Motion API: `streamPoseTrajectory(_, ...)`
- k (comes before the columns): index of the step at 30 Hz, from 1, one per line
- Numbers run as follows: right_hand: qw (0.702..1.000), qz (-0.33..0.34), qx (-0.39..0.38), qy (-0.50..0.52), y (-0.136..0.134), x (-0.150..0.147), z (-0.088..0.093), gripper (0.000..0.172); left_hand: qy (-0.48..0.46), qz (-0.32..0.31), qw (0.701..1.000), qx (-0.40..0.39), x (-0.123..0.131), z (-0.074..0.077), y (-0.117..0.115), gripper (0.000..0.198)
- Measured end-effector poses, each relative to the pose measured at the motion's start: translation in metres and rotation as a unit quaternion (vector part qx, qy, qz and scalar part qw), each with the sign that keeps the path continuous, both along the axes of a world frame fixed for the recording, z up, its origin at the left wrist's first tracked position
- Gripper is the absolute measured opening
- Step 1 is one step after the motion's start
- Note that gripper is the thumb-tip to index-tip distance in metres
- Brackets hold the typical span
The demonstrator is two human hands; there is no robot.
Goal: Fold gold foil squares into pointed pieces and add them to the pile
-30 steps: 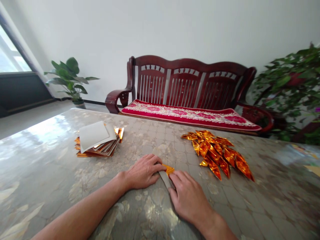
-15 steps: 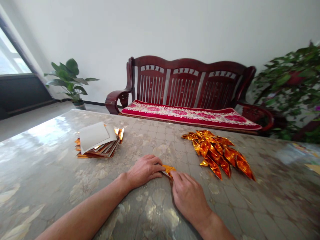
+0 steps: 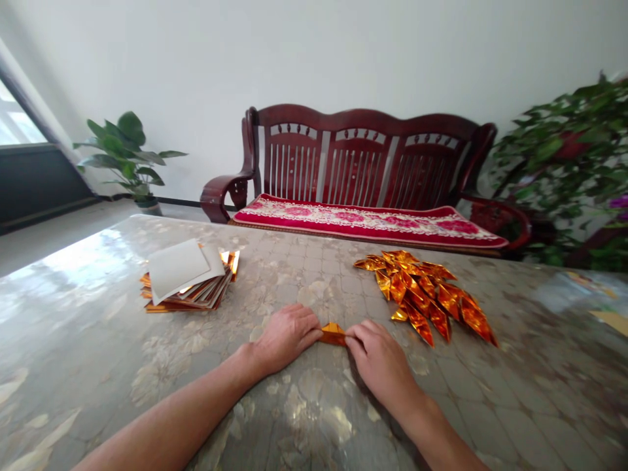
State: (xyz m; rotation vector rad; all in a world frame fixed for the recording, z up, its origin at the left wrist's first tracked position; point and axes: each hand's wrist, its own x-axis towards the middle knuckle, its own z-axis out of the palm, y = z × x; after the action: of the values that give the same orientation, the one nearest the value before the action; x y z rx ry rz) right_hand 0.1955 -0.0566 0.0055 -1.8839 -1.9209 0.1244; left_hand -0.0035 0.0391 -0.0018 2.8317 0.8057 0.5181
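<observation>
Left hand (image 3: 287, 338) and right hand (image 3: 380, 360) are closed on a small folded gold foil piece (image 3: 332, 334), pinched between them on the table (image 3: 73, 314), just left of a pile of folded foil pieces (image 3: 426, 297).

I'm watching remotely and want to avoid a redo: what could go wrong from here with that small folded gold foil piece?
The small folded gold foil piece sits between the left hand and right hand, so uneven pressure could crease or tear it. The right hand is near the pile of folded gold foil pieces; a slip might scatter them across the glossy patterned tabletop.
</observation>
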Motion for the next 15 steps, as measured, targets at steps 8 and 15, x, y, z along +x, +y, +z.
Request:
streamPoseTrajectory(8, 0.998, -0.037, -0.032, 0.028, 0.0074, 0.0023, -0.0044, 0.008, 0.031, 0.055, 0.997, -0.035, 0.0066, 0.0027, -0.0047, 0.024)
streamPoseTrajectory(15, 0.998, -0.052, -0.023, 0.022, 0.0086, 0.0031, -0.0064, 0.010, 0.034, 0.075, 0.996, -0.037, 0.0081, -0.0011, -0.0070, 0.022)
